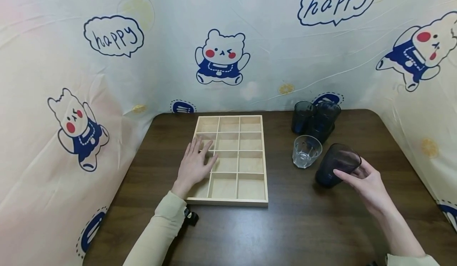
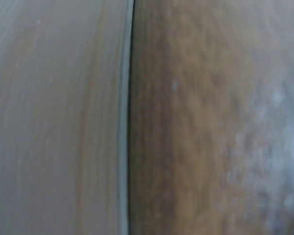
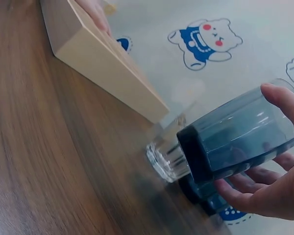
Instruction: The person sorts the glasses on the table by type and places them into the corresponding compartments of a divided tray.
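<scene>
My right hand (image 1: 369,184) grips a dark blue tinted glass (image 1: 335,167), thumb on the near side and fingers behind. The glass leans, its base close over the table; in the right wrist view the thumb is near the rim of the blue glass (image 3: 240,132). A clear glass (image 1: 306,153) stands upright just left of it. My left hand (image 1: 194,165) rests with spread fingers over the left compartments of a pale wooden divided tray (image 1: 265,194). Close up and blurred, the left wrist view shows the tray's side (image 2: 54,117) against the table.
Several more dark tinted glasses (image 1: 323,119) stand close together at the back right of the brown table (image 1: 228,234). A pale cloth (image 1: 271,67) with printed bears hangs behind and along the sides. A small black device (image 1: 191,217) sits at the left wrist.
</scene>
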A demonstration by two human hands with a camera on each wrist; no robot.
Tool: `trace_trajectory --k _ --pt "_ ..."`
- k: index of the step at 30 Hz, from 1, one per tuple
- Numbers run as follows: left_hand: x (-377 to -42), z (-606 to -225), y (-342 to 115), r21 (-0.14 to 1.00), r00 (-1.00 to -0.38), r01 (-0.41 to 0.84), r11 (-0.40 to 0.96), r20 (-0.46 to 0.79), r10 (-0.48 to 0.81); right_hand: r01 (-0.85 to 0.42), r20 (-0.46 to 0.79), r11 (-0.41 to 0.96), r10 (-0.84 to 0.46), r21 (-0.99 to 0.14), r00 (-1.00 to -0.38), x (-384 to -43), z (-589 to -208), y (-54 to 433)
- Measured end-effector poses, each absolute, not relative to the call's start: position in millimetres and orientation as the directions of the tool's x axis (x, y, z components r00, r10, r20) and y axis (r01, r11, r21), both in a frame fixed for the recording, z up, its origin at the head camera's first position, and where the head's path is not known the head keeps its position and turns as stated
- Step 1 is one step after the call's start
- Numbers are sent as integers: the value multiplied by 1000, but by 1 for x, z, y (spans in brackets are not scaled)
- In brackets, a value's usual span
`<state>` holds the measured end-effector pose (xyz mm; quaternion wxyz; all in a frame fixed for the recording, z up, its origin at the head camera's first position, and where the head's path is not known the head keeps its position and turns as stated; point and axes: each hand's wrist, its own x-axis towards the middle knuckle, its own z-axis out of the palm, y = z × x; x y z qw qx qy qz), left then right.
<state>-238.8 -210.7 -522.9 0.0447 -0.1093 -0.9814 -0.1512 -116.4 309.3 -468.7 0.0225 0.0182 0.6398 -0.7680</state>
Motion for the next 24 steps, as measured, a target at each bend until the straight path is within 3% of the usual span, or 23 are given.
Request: trace_trajectory --k 9,24 --pt "-239 -523 -211 264 -962 265 927 142 235 15 -8 -133 -55 -991 -998 -113 -466 290" --pt "-239 -521 -209 252 -962 267 930 131 241 62 -59 -23 -127 -998 -990 -119 -451 260"
